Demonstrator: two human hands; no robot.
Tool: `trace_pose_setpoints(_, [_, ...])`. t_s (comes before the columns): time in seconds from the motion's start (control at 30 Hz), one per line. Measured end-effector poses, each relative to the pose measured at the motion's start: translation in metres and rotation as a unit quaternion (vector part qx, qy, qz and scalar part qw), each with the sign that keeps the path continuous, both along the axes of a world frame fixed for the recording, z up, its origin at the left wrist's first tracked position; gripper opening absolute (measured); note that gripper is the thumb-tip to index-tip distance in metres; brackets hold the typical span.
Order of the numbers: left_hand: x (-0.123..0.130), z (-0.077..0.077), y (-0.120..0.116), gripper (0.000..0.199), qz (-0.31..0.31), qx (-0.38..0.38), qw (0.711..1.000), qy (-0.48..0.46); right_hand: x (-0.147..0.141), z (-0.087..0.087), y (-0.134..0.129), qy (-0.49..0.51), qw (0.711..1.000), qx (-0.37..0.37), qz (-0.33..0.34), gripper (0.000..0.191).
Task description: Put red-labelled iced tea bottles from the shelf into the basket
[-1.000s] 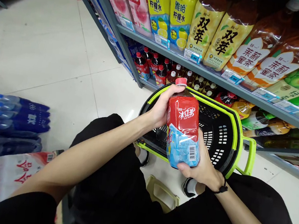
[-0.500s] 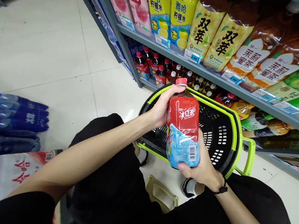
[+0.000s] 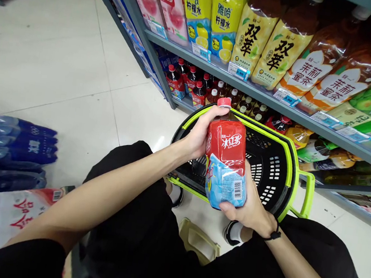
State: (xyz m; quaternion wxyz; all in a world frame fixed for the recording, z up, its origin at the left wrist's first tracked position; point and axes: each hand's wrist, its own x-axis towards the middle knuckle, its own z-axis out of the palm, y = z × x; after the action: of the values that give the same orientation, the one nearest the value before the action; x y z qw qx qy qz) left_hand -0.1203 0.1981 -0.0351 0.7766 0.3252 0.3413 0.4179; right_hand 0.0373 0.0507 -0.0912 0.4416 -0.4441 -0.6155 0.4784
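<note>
Nothing has shifted since the earlier frame: the left hand [image 3: 201,132] grips the red bottle [image 3: 225,164] near its neck, the right hand [image 3: 251,206] cups its base at 5 o'clock, above the basket [image 3: 291,161].

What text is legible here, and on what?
"冰红茶": red bottle in both hands.
"雅哈 柠檬水": yellow bottle.
"双萃": cream bottles.
"茉莉蜜茶": brown bottles.
"3.90": price tag.
Barcode digits, other tags: too small.
</note>
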Motion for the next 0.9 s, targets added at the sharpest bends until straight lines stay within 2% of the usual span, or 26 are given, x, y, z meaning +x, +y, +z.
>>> trace_pose_setpoints(0.23, [-0.001, -0.001, 0.0, 0.043, -0.002, -0.004, 1.0, -0.005, 0.0, 0.0, 0.0, 0.006, 1.0, 0.012, 0.004, 0.124])
trace_pose_setpoints(0.33, [-0.001, 0.002, 0.0, 0.041, 0.023, 0.001, 1.0, -0.006, 0.005, 0.004, 0.002, 0.021, 1.0, 0.004, -0.002, 0.125])
trace_pose_setpoints(0.43, [-0.001, 0.008, 0.002, 0.042, 0.065, 0.01, 0.998, -0.019, 0.012, 0.013, 0.008, 0.064, 0.997, -0.025, -0.024, 0.108])
trace_pose_setpoints(0.53, [-0.002, 0.015, 0.007, 0.042, 0.075, 0.009, 0.997, -0.024, 0.016, 0.017, 0.015, 0.109, 0.993, -0.045, -0.017, 0.095])
trace_pose_setpoints(0.6, [-0.003, 0.016, 0.009, 0.043, 0.076, 0.002, 0.997, -0.013, 0.014, 0.014, 0.019, 0.111, 0.992, -0.058, -0.006, 0.104])
trace_pose_setpoints(0.67, [-0.003, 0.014, 0.01, 0.044, 0.079, -0.007, 0.997, 0.003, 0.01, 0.008, 0.021, 0.096, 0.993, -0.07, -0.027, 0.11])
trace_pose_setpoints(0.8, [-0.006, 0.01, 0.006, 0.043, 0.085, -0.044, 0.995, 0.004, 0.006, -0.002, 0.022, 0.13, 0.98, -0.119, -0.096, 0.101])
trace_pose_setpoints(0.9, [-0.009, 0.012, 0.001, 0.034, 0.099, -0.063, 0.993, -0.03, 0.009, -0.003, 0.022, 0.192, 0.959, -0.183, -0.096, 0.097])
